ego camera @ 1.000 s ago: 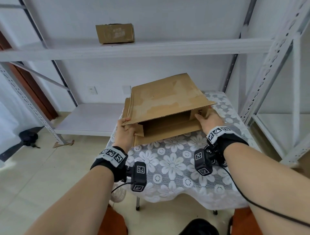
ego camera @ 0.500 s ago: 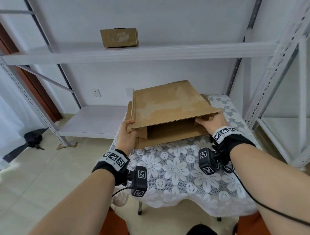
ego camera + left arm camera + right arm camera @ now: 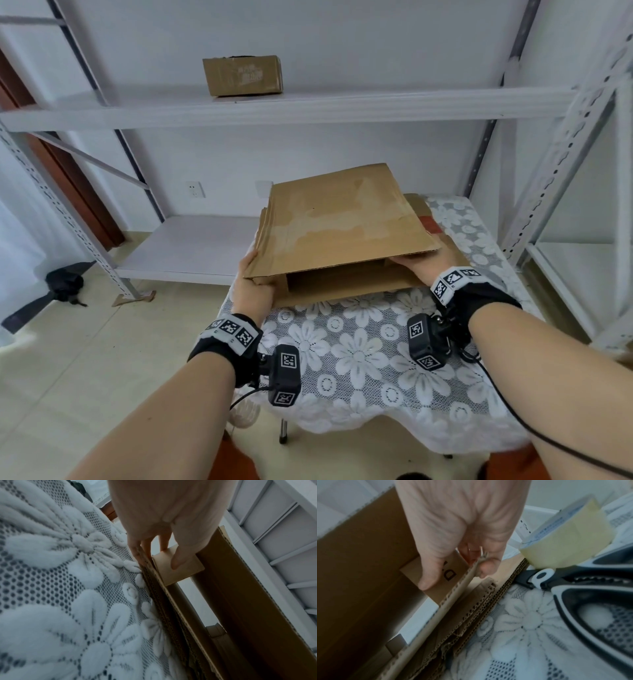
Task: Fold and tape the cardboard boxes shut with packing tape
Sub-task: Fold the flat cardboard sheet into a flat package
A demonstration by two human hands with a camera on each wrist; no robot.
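Note:
A flattened cardboard box (image 3: 342, 219) lies partly opened on the lace-covered table (image 3: 359, 359), its mouth facing me and its top panel lifted. My left hand (image 3: 255, 277) holds the box's left end. In the left wrist view that left hand (image 3: 164, 555) has its thumb on a small side flap (image 3: 181, 572) and its fingers behind it. My right hand (image 3: 411, 265) holds the right end. In the right wrist view the right hand (image 3: 453, 573) pinches a printed side flap (image 3: 447, 588). A tape roll (image 3: 570, 538) and scissors (image 3: 573, 588) lie right of the box.
More flat cardboard sheets (image 3: 471, 615) are stacked under the box. A small closed box (image 3: 243, 75) sits on the upper shelf of the white metal rack (image 3: 308, 106) behind the table. A rack upright (image 3: 548, 171) stands close on the right. Tiled floor lies to the left.
Both hands stay at the box's two ends. The left hand has slid up to the top panel's near corner, and the box's mouth looks a little flatter.

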